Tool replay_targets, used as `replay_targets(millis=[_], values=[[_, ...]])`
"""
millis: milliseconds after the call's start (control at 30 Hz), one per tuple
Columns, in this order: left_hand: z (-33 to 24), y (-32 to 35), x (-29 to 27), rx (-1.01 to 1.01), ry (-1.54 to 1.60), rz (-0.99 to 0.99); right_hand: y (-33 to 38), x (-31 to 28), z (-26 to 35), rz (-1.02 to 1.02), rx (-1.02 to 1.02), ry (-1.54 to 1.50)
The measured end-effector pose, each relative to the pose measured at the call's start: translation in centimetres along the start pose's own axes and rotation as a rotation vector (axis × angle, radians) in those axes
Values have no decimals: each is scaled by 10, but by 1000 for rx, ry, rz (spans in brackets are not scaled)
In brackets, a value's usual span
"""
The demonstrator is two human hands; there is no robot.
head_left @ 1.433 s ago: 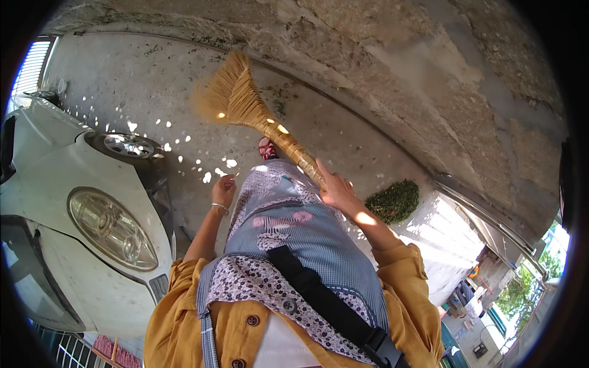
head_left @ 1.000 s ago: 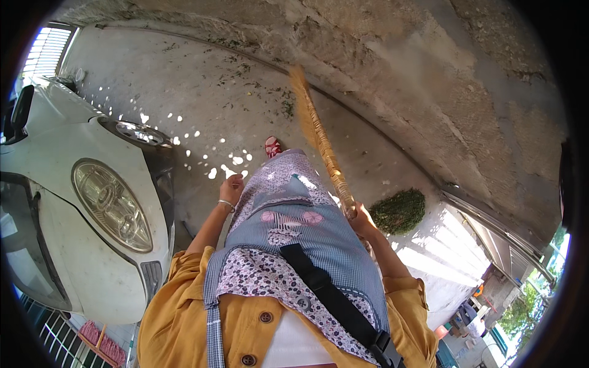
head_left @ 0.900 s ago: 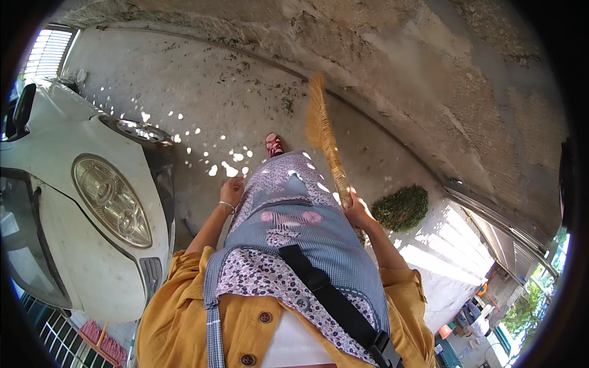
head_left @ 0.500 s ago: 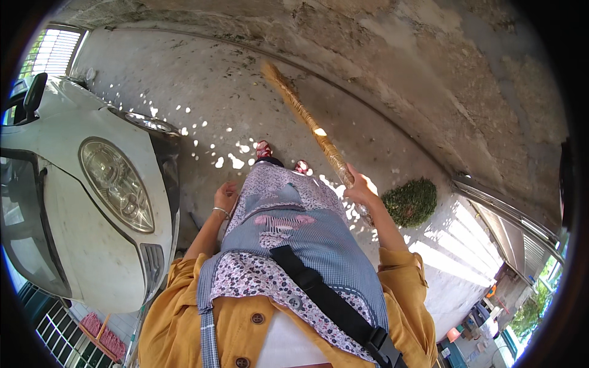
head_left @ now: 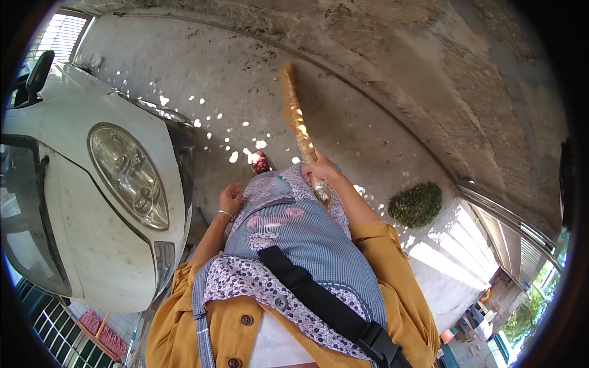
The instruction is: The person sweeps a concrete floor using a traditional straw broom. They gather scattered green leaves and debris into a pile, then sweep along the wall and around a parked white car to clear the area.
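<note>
My right hand [head_left: 321, 169] is closed around the handle of a straw broom [head_left: 299, 127], just in front of the apron. The handle's wrapped butt end sticks out behind the hand, over the apron. The straw head points away toward the far wall, blurred at its tip and low over the concrete floor [head_left: 233, 86]. My left hand [head_left: 230, 199], with a bracelet at the wrist, hangs beside the apron's left edge. Its fingers are loosely bent, partly turned from view, and nothing shows in them.
A white vehicle [head_left: 80, 202] with a large headlight stands close on my left. A rough wall [head_left: 429, 73] curves along the far and right side. On the floor to the right lies a green leafy clump [head_left: 416, 204]. A pink mop [head_left: 103, 334] is at lower left.
My right hand has moved left and inward with the broom, whose handle is now more upright in view. The broom head has shifted slightly right. My left hand stays bent at my side.
</note>
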State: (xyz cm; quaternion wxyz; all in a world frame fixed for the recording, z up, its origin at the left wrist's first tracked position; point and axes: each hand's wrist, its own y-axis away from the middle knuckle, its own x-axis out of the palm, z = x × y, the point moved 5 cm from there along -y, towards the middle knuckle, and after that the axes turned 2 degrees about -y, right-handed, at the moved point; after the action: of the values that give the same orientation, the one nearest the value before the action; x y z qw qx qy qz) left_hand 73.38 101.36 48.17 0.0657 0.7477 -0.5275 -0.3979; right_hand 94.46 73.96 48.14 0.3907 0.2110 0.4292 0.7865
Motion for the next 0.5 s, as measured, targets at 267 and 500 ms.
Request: replay_targets(millis=[267,500], values=[[60,-31,-85,-52,-14,-92,30,29,68,-21,-8,-89],[53,-27,-101,-36,107,-91,-18,50,54,-215,111,15]])
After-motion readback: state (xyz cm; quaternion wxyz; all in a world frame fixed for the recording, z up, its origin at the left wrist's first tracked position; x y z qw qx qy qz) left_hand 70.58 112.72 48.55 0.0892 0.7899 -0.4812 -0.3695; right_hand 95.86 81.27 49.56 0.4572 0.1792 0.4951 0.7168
